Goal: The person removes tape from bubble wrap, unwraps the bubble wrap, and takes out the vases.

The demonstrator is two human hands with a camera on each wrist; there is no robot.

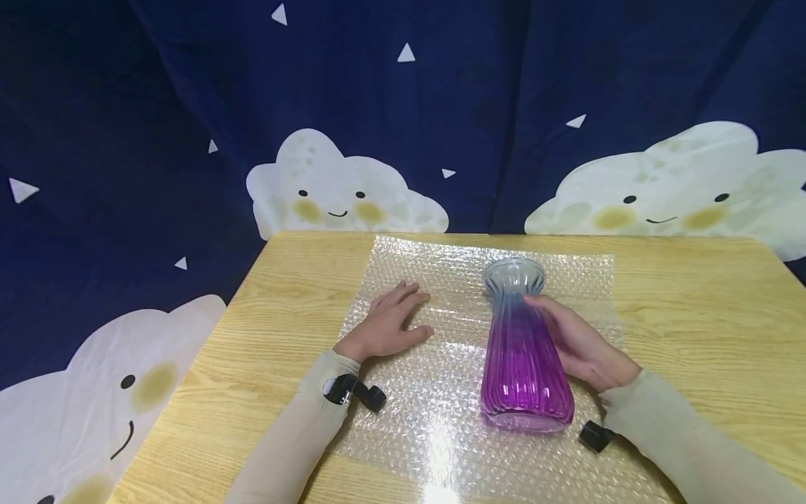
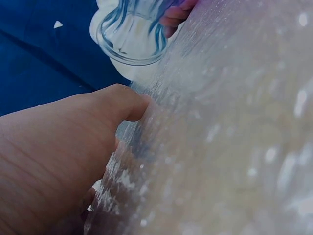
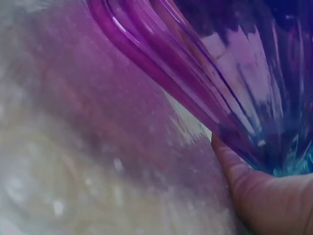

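A ribbed glass vase [image 1: 525, 364], purple at its base and fading through blue to a clear flared rim, is over the right part of a bubble wrap sheet [image 1: 441, 406]. Its rim points away from me and its base towards me; whether it touches the sheet I cannot tell. My right hand [image 1: 582, 346] grips the vase from the right, thumb near the neck, the other fingers mostly hidden behind the glass. Left of the vase, my left hand [image 1: 390, 325] rests on the bubble wrap with fingers extended. The vase's rim [image 2: 132, 61] also shows in the left wrist view.
The bubble wrap lies spread on a wooden table [image 1: 277, 308]. Behind the table's far edge hangs a dark blue curtain [image 1: 378, 91] printed with smiling clouds and white triangles. Each sleeved wrist carries a small black camera, like the left wrist camera [image 1: 355, 392].
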